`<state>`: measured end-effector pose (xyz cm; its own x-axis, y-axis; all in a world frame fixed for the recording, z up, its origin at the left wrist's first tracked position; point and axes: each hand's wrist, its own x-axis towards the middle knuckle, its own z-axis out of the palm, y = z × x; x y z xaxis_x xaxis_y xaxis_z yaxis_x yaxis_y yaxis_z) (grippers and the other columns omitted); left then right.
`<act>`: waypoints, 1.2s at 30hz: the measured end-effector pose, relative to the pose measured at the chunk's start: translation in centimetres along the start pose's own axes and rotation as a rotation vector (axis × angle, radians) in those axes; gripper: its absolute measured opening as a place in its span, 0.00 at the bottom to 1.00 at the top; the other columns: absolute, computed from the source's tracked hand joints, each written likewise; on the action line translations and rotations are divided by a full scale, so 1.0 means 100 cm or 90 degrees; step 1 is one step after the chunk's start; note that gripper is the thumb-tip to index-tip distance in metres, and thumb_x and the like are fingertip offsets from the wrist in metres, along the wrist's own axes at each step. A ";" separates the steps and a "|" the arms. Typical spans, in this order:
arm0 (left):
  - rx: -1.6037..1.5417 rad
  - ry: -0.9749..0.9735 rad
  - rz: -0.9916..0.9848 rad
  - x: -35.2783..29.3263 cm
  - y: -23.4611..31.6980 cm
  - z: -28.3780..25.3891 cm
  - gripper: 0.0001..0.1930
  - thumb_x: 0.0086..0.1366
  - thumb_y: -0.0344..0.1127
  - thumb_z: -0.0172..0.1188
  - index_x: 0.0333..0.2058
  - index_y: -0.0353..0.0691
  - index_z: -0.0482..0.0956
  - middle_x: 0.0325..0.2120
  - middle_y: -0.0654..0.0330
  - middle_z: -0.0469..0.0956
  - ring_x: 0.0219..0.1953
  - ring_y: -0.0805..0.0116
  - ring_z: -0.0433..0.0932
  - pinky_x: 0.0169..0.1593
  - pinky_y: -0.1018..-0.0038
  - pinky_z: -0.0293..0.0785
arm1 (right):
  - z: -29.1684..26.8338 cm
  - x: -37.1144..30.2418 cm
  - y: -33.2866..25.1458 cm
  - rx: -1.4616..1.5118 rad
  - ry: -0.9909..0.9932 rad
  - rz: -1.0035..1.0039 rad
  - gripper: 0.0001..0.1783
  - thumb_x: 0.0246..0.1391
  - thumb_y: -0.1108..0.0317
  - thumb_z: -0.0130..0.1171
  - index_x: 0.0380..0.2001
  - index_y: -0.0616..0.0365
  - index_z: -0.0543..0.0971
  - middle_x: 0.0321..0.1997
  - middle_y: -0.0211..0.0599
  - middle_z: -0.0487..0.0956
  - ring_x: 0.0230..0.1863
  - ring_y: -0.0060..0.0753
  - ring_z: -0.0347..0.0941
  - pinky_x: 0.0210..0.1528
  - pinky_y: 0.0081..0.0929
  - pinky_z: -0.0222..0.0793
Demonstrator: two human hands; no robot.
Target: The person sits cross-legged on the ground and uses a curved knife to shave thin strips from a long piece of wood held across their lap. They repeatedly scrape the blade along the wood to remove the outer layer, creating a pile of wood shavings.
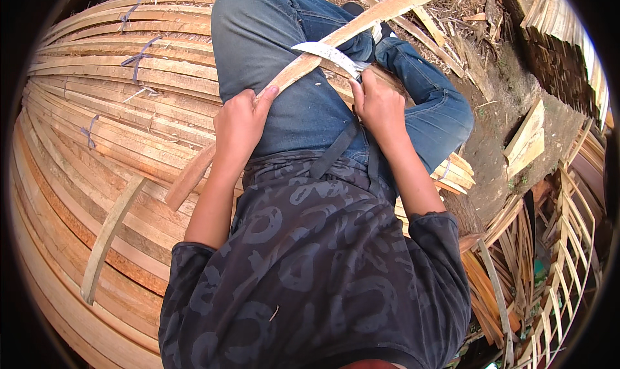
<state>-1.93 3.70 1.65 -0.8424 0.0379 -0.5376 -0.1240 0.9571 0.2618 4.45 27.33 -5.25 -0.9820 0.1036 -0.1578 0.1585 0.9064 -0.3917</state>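
Observation:
My left hand (pixel 241 125) grips a long, flat wooden strip (pixel 385 11), thumb pressed along its upper face. The strip slants from beside my left forearm, across my lap, to the top right. In my right hand (pixel 382 108) is a curved knife (pixel 330 53), its handle mostly hidden by the closed fingers. The pale blade curves leftward and crosses over the strip above my thigh, its tip beyond the strip's left edge. Whether the blade bites into the wood cannot be made out. My jeans-clad legs (pixel 278 39) are folded beneath both.
Bundles of wooden slats (pixel 123 126) tied with purple strips fill the left side. A short curved piece of wood (pixel 111 240) lies across them. Shavings and offcuts litter the ground at the upper right, with a split wood chunk (pixel 526 139). A lattice of thin slats (pixel 563 272) stands at lower right.

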 end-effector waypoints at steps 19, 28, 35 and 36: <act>-0.014 -0.007 -0.002 -0.001 -0.001 0.002 0.33 0.64 0.61 0.52 0.20 0.30 0.76 0.18 0.41 0.76 0.25 0.41 0.78 0.32 0.55 0.72 | -0.004 0.007 0.035 -0.035 0.039 0.034 0.17 0.62 0.52 0.50 0.29 0.55 0.69 0.20 0.48 0.78 0.22 0.57 0.76 0.20 0.51 0.69; -0.029 -0.002 -0.007 0.002 0.002 0.003 0.34 0.64 0.62 0.52 0.18 0.31 0.74 0.17 0.42 0.74 0.24 0.41 0.77 0.31 0.56 0.71 | -0.009 0.005 0.016 -0.001 -0.017 0.041 0.15 0.63 0.54 0.50 0.30 0.54 0.68 0.23 0.47 0.78 0.25 0.59 0.76 0.25 0.53 0.69; -0.033 -0.022 -0.020 0.005 0.001 0.000 0.34 0.64 0.62 0.51 0.18 0.30 0.74 0.17 0.41 0.74 0.25 0.41 0.77 0.31 0.55 0.71 | 0.007 0.005 -0.002 0.077 0.005 0.094 0.16 0.62 0.54 0.51 0.30 0.55 0.68 0.20 0.52 0.77 0.25 0.62 0.76 0.25 0.55 0.68; -0.037 -0.028 -0.022 0.004 0.001 0.002 0.34 0.64 0.62 0.51 0.18 0.30 0.74 0.17 0.41 0.74 0.25 0.41 0.77 0.31 0.55 0.70 | 0.007 0.000 -0.013 0.029 0.024 0.023 0.16 0.61 0.53 0.52 0.30 0.55 0.69 0.17 0.49 0.76 0.21 0.57 0.76 0.21 0.52 0.69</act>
<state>-2.23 3.83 1.32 -0.8134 0.0181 -0.5814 -0.1843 0.9400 0.2872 4.29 25.82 -5.37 -0.9788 0.1514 -0.1383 0.1969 0.8821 -0.4280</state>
